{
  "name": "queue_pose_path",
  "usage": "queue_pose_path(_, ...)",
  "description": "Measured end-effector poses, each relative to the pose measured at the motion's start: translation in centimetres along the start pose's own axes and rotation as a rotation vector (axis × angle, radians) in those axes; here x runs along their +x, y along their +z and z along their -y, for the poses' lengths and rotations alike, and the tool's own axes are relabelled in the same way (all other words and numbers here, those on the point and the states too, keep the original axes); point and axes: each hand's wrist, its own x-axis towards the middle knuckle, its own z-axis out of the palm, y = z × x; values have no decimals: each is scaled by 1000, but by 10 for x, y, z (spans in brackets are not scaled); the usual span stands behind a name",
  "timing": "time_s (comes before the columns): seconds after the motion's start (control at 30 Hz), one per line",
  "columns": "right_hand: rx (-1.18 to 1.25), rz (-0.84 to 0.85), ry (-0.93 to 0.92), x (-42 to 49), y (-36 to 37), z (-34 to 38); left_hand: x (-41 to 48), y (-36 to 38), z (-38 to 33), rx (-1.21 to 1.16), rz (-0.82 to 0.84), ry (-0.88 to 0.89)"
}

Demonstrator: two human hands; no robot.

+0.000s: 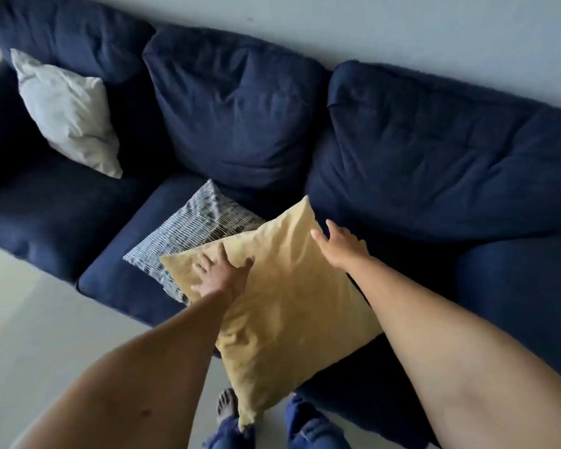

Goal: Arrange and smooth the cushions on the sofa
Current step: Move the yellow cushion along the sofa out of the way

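Note:
A yellow cushion (282, 306) lies tilted over the front of the middle seat of the navy sofa (234, 105), and its lower corner hangs past the seat edge above my feet. My left hand (219, 275) rests flat on its upper left part with fingers spread. At the cushion's right edge near the top corner lies my right hand (340, 244), fingers stretched out. Neither hand visibly grips the fabric. A patterned blue-and-white cushion (191, 228) lies flat on the seat, partly under the yellow one. A white cushion (67, 111) leans on the left back cushion.
Three rumpled navy back cushions stand against a pale wall (402, 30). The pale floor (30, 335) runs in front of the sofa at the left. My bare foot (225, 405) and jeans-clad legs (308, 426) are close to the sofa front.

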Motion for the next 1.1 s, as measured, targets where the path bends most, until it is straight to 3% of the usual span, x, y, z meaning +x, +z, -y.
queue_pose_path(0.23, 151, 71, 121, 50, 53, -28, 30, 49, 41, -322, -213, -403)
queue_pose_path(0.53, 380, 102, 154, 87, 99, -45, 59, 80, 51, -497, -325, -292)
queue_pose_path(0.73, 475, -133, 106, 62, 95, -52, 41, 77, 24, -599, -374, -112)
queue_pose_path(0.87, 649, -298, 106, 34, 68, -80, 22, 67, -23, -671, -375, 106)
queue_pose_path(1.1, 905, -830, 194, 13, -15, -146, 24, 62, -161, -625, -277, 623)
